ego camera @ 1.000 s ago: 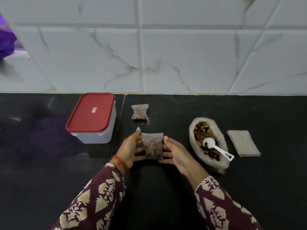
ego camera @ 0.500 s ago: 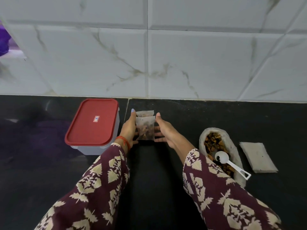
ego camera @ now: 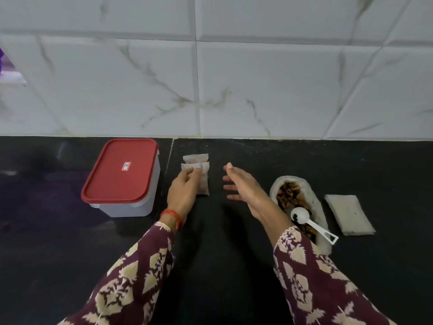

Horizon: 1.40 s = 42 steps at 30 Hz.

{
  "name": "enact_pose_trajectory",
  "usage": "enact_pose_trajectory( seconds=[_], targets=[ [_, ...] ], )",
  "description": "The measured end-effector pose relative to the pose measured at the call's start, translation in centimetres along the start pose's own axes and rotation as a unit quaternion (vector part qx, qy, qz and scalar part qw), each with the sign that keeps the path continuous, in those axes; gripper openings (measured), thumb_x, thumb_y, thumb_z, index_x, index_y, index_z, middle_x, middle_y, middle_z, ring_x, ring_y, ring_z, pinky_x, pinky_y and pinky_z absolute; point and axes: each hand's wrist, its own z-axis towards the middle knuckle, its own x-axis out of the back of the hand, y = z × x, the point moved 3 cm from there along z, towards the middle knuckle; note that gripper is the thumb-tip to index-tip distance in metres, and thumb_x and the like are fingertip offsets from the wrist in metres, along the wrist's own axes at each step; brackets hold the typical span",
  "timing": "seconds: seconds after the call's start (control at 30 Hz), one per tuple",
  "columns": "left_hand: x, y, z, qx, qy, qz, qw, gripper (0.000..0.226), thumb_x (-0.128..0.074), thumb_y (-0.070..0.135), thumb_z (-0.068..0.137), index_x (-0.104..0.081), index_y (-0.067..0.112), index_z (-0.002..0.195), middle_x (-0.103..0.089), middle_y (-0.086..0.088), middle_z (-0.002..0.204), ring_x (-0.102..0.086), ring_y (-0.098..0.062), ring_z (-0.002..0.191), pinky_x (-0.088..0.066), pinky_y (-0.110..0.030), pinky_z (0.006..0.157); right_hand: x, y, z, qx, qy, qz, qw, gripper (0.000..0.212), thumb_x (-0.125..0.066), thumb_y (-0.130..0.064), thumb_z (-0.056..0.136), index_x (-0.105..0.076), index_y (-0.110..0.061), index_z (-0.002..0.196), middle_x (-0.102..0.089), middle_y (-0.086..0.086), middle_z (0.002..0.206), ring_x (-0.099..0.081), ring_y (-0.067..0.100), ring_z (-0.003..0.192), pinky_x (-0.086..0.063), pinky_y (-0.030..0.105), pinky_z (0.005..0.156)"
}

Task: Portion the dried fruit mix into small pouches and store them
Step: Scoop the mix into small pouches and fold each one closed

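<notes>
Under left hand (ego camera: 185,191), pouch (ego camera: 204,181) half hidden

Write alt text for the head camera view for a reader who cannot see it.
A person's left hand rests on a small translucent filled pouch on a black countertop, overlapping a second filled pouch behind it, beside a red-lidded plastic box. The right hand hovers open, left of an open bag of dried fruit holding a white scoop.
</notes>
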Motion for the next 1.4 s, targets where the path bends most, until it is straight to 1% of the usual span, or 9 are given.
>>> enact_pose_trajectory(
  seconds=[0.13,0.27,0.4,0.5,0.6,0.7,0.9,1.1,1.4],
  targets=[
    [-2.9,3.1,-3.9,-0.159,0.014,0.068,0.985,0.053,-0.054,0.053,0.088,-0.054,0.021,0.130,-0.059,0.007,0.112,-0.056,-0.008,0.101,-0.047,-0.031,0.092,4.5,-0.5,-4.8,0.147,0.075,-0.077,0.983,0.044,-0.050,-0.047,0.093,-0.051,-0.029,0.134,-0.056,-0.008,0.124,-0.055,0.008,0.114,-0.047,0.030,0.098],
    [-7.5,5.4,-7.0,-0.294,-0.021,0.141,0.945,0.051,-0.059,0.044,0.088,-0.052,0.020,0.132,-0.051,0.002,0.124,-0.054,-0.012,0.108,-0.047,-0.029,0.091,10.2,0.2,-8.9,0.256,0.185,-0.254,0.914,0.044,-0.056,-0.042,0.091,-0.051,-0.031,0.134,-0.051,-0.009,0.126,-0.050,0.004,0.113,-0.038,0.019,0.094],
    [-13.5,6.7,-9.5,-0.384,-0.067,0.202,0.898,0.056,-0.056,0.049,0.085,-0.052,0.018,0.133,-0.051,-0.003,0.127,-0.052,-0.017,0.114,-0.042,-0.025,0.093,16.3,2.7,-11.3,0.274,0.285,-0.371,0.840,0.050,-0.061,-0.039,0.089,-0.051,-0.026,0.136,-0.050,0.003,0.132,-0.047,0.018,0.121,-0.040,0.030,0.098],
    [-18.6,6.7,-10.6,-0.426,-0.090,0.268,0.859,0.065,-0.047,0.055,0.083,-0.049,0.016,0.135,-0.052,-0.007,0.129,-0.051,-0.023,0.118,-0.041,-0.036,0.101,20.3,5.0,-12.2,0.241,0.326,-0.376,0.833,0.056,-0.062,-0.038,0.088,-0.046,-0.024,0.140,-0.046,0.007,0.137,-0.042,0.021,0.125,-0.039,0.034,0.098],
    [-23.2,6.2,-10.9,-0.393,-0.127,0.391,0.823,0.074,-0.043,0.059,0.087,-0.032,0.016,0.146,-0.040,-0.007,0.145,-0.031,-0.027,0.138,-0.015,-0.050,0.116,23.4,7.6,-12.0,0.179,0.337,-0.366,0.848,0.061,-0.060,-0.039,0.090,-0.038,-0.022,0.144,-0.042,0.008,0.141,-0.038,0.022,0.129,-0.037,0.034,0.101],
    [-26.5,5.6,-10.7,-0.335,-0.143,0.509,0.780,0.085,-0.036,0.067,0.088,-0.017,0.012,0.150,-0.026,-0.007,0.154,-0.008,-0.030,0.146,0.008,-0.054,0.115,25.4,10.4,-10.9,0.107,0.330,-0.359,0.866,0.066,-0.057,-0.041,0.091,-0.030,-0.019,0.147,-0.038,0.009,0.144,-0.036,0.024,0.131,-0.035,0.035,0.103],
    [-29.9,4.5,-9.9,-0.250,-0.152,0.619,0.729,0.094,-0.023,0.075,0.085,-0.028,0.003,0.145,-0.023,-0.015,0.155,0.007,-0.039,0.144,0.029,-0.060,0.098,26.3,13.9,-8.7,0.018,0.290,-0.358,0.887,0.064,-0.050,-0.042,0.094,-0.030,-0.012,0.147,-0.035,0.010,0.147,-0.032,0.024,0.135,-0.031,0.033,0.107],
    [-31.0,3.8,-9.8,-0.222,-0.175,0.607,0.743,0.083,-0.026,0.069,0.087,-0.032,0.010,0.146,-0.020,-0.009,0.156,0.010,-0.038,0.144,0.033,-0.060,0.094,26.4,14.7,-8.0,0.024,0.293,-0.391,0.872,0.052,-0.048,-0.037,0.096,-0.041,-0.011,0.141,-0.041,0.008,0.144,-0.036,0.021,0.133,-0.031,0.032,0.109],
    [-31.0,4.7,-10.2,-0.196,-0.193,0.562,0.780,0.073,-0.033,0.061,0.090,-0.033,0.016,0.146,-0.017,-0.005,0.158,0.011,-0.035,0.145,0.029,-0.061,0.099,26.3,13.9,-8.3,0.041,0.318,-0.351,0.880,0.052,-0.050,-0.035,0.095,-0.042,-0.011,0.141,-0.039,0.007,0.146,-0.033,0.020,0.135,-0.030,0.031,0.109]
  ],
)
